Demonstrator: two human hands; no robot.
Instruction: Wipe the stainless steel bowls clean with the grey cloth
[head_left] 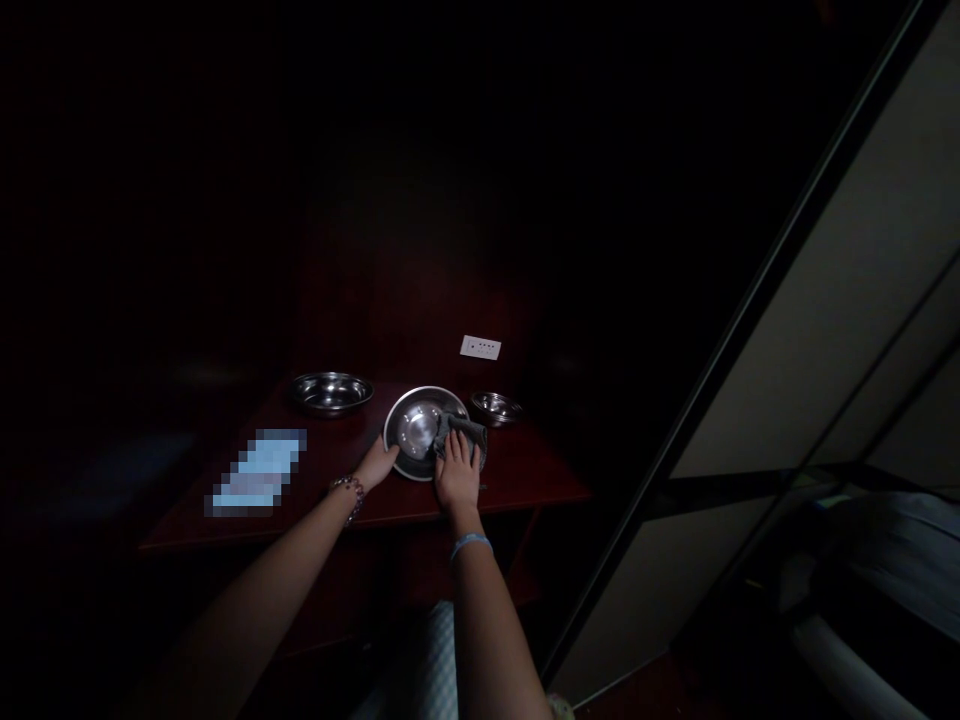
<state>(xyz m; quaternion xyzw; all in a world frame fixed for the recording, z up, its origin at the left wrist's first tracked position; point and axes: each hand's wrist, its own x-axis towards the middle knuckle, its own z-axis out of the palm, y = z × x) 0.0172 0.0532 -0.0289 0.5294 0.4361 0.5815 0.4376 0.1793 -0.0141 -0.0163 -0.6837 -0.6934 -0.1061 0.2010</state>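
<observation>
A shiny metal bowl [416,432] is tilted toward me above the front part of the dark red table. My left hand [377,464] grips its left rim, thumb on the inner side. On the bowl's right side, my right hand [458,474] holds a dark grey cloth [471,432] over the rim, with the fingers laid along the cloth. The underside of the bowl and the fingers beneath it are hidden.
The dark red table [315,485] carries a wide metal bowl [331,394] at back left and smaller metal bowls [497,408], seemingly stacked, at right. A blurred-out flat item [259,475] lies at left. A white socket panel [481,347] is on the wall; a pale panel [750,400] stands right.
</observation>
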